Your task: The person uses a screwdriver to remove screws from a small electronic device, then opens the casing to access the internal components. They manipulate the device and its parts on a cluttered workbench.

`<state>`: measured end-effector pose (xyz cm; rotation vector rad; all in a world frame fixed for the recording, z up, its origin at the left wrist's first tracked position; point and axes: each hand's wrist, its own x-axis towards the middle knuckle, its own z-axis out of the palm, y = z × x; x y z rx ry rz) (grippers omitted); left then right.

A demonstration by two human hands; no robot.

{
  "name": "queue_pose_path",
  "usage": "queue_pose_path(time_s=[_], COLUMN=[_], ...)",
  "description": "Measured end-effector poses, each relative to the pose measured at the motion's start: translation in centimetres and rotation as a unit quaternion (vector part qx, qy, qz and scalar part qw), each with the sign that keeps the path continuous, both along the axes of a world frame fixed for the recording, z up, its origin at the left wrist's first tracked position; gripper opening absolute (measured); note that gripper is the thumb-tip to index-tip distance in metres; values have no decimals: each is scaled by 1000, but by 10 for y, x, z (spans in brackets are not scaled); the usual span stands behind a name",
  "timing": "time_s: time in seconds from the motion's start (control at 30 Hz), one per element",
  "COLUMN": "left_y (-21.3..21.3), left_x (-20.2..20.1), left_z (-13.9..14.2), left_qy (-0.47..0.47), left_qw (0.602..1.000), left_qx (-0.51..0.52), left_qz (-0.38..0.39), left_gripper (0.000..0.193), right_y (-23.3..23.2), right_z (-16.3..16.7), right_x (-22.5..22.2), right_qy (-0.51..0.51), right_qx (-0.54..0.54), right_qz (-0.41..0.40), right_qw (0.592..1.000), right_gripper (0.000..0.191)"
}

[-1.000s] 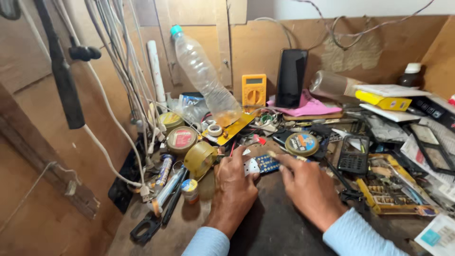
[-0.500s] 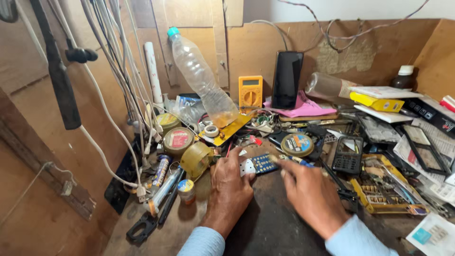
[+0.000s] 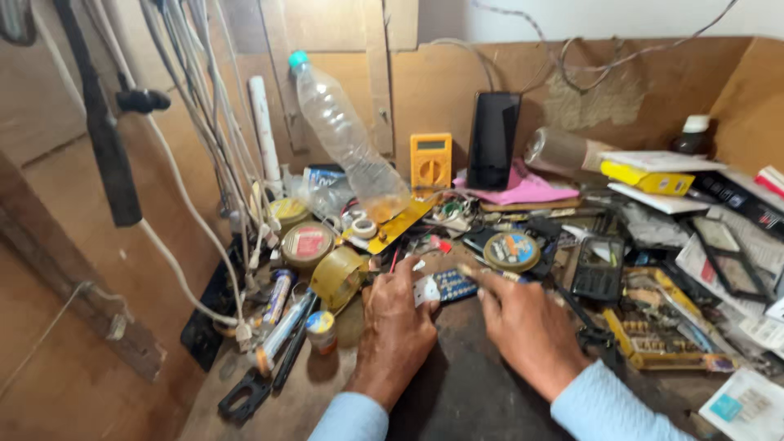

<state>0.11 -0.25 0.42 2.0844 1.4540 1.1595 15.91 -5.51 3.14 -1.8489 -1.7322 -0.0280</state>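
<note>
Left hand [image 3: 398, 325] covers keypad [image 3: 452, 286] edge; right hand [image 3: 527, 327] grip unclear.

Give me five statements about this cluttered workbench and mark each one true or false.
1. The left hand holds a small keypad board. True.
2. The plastic bottle stands upright. False: it leans tilted against the back wall.
3. A yellow multimeter stands beside a dark phone at the back. True.
4. The right hand rests on the pink cloth. False: the cloth lies far back, under the phone.
5. The white cables hang at the right. False: they hang at the left.
</note>
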Motion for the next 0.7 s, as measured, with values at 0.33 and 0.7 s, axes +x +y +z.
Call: queue_pose_path(time_s=[0.33, 0.7], left_y=[7, 5], left_x=[1, 2], left_z=[-6, -7], left_qy=[-2, -10], left_qw=[992, 998], left_qx=[124, 62], left_qz=[-24, -13], left_gripper=[64, 63], right_y=[15, 5], right_z=[-14, -4], right_x=[15, -2], right_qy=[39, 23], right_qx=[7, 25], right_qz=[10, 50], right_qw=[999, 998], right_gripper=[28, 30])
